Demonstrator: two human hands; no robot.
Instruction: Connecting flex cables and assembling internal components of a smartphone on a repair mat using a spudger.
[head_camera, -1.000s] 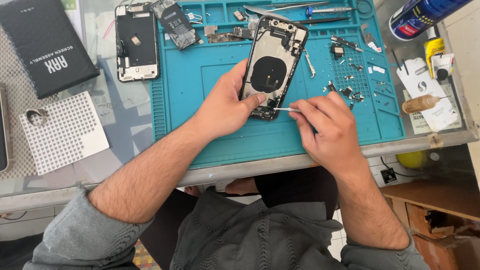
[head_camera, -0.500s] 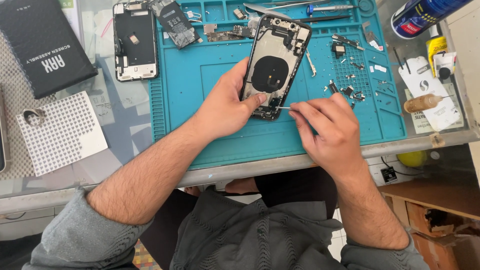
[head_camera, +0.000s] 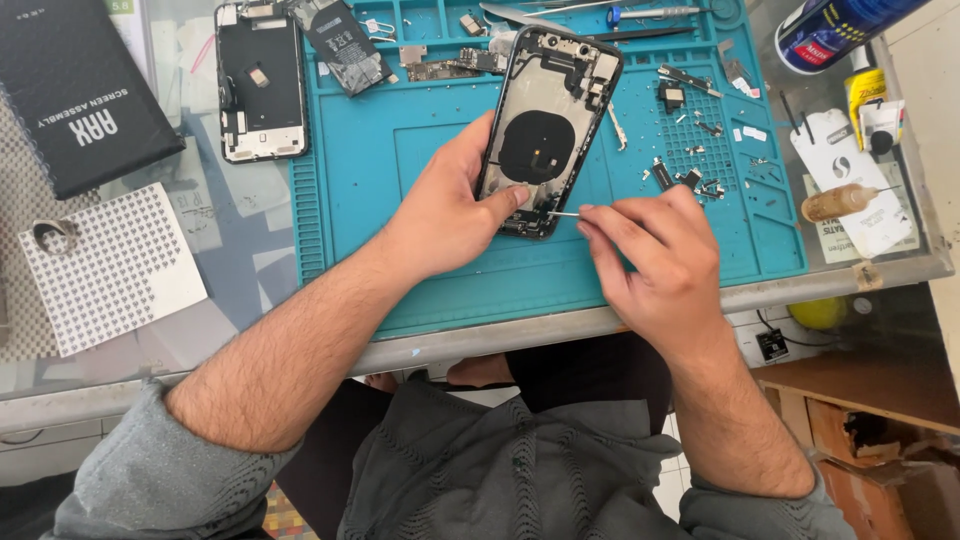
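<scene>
An opened phone housing (head_camera: 548, 110) with a black round coil lies tilted on the teal work mat (head_camera: 400, 160). My left hand (head_camera: 445, 205) grips its lower left edge, thumb pressed on the bottom end. My right hand (head_camera: 655, 255) pinches a thin metal tool (head_camera: 563, 213) whose tip touches the housing's lower right corner.
A detached phone screen (head_camera: 262, 85) and a battery (head_camera: 345, 45) lie at the mat's upper left. Small screws and parts (head_camera: 690, 130) are scattered on the mat's right side. A black box (head_camera: 75, 95), a dotted white sheet (head_camera: 110, 265), a spray can (head_camera: 835, 30) and a small brown bottle (head_camera: 838, 203) surround it.
Both hands stay on the phone housing. The view has shifted slightly; the tool tip remains at the lower corner.
</scene>
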